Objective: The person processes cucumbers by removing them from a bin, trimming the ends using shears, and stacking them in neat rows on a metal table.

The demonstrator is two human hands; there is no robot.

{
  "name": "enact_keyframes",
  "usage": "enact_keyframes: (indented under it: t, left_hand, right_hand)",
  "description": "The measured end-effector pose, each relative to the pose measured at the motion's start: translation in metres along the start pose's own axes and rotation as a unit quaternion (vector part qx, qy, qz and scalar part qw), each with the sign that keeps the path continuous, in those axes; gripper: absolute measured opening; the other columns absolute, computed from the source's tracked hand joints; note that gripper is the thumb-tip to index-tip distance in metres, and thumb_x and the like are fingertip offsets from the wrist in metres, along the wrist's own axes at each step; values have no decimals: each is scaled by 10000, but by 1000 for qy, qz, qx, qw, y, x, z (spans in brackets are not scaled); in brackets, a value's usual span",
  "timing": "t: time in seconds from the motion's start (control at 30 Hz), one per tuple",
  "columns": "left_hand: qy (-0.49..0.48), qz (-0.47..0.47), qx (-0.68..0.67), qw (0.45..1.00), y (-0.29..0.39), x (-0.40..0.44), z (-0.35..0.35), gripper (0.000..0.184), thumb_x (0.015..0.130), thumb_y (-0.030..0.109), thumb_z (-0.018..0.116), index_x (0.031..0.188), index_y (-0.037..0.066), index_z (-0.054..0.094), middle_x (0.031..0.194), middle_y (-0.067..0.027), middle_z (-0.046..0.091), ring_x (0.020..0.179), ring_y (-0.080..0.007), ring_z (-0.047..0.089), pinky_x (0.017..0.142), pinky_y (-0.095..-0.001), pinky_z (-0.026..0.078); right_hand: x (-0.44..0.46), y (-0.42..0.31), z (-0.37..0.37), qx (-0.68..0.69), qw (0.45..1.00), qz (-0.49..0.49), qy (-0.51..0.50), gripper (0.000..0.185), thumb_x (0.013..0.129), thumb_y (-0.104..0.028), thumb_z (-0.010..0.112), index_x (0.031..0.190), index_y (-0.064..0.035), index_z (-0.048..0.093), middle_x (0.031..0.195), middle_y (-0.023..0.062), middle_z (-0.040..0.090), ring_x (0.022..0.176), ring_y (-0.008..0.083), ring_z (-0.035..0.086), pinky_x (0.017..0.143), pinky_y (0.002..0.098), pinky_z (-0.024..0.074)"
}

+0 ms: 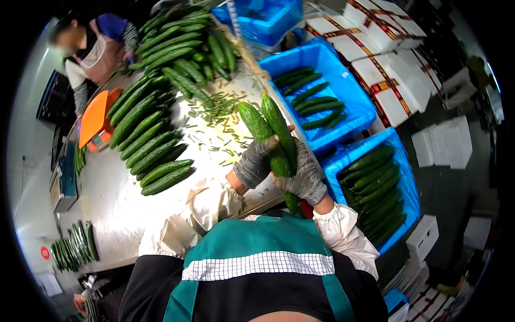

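Observation:
In front of my body two long green cucumbers [255, 121] are held side by side, tips pointing away from me. My left hand [254, 162], in a grey knit glove, is closed around the left cucumber with its thumb on top. My right hand [304, 170], gloved the same way, wraps the right cucumber [277, 124] from the other side. The lower ends pass between my palms and are partly hidden. Just below my right hand shows a small red thing [306, 209], too covered to identify. Green trimmings [217, 110] lie on the metal table [115, 214] beyond my left hand.
Rows of cucumbers [142, 129] and a heaped pile [174, 40] cover the table's left and far side. An orange scale [96, 121] stands near another person [99, 48]. Blue-lined crates [357, 102] with cucumbers stand at right, beside stacked white boxes [386, 70].

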State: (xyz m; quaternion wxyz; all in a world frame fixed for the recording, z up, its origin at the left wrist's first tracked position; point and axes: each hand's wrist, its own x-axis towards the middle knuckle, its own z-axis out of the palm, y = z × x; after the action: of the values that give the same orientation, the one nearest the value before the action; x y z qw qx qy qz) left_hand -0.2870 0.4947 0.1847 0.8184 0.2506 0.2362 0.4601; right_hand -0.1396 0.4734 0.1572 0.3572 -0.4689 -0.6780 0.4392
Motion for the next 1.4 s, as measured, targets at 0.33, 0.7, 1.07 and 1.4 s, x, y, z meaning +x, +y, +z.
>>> enact_keyframes:
  t: [0.33, 0.7, 1.07, 1.4]
  left_hand:
    - [165, 100, 52, 980, 43, -49, -39, 393, 711, 144, 652, 1062, -8, 561, 971, -94, 603, 861, -178, 570, 769, -292, 467]
    - [196, 7, 385, 902, 92, -90, -59, 269, 658, 121, 699, 879, -1, 606, 718, -16, 589, 635, -102, 508, 600, -248, 443]
    - [154, -61, 360, 918, 102, -101, -72, 323, 627, 133, 721, 911, 14, 623, 798, -30, 612, 719, -113, 539, 682, -266, 451]
    - [155, -70, 350, 921, 117, -111, -101, 377, 620, 107, 672, 970, -10, 595, 858, -78, 613, 787, -173, 563, 746, -291, 453]
  right_hand:
    - [41, -45, 31, -114, 979, -42, -160, 838, 615, -275, 762, 1293, -46, 326, 1180, 174, 452, 1099, 292, 458, 921, 389, 376]
    - [114, -62, 52, 443, 871, 135, -163, 258, 833, -214, 589, 966, 7, 608, 722, 17, 550, 581, 84, 476, 542, 197, 410]
    - [110, -59, 63, 391, 903, 152, -94, 101, 735, -93, 662, 777, -14, 616, 643, 15, 555, 543, 88, 503, 508, 213, 417]
    - [108, -42, 79, 249, 965, 60, 61, 74, 761, -84, 652, 740, -27, 609, 614, 34, 567, 518, 87, 485, 504, 242, 407]
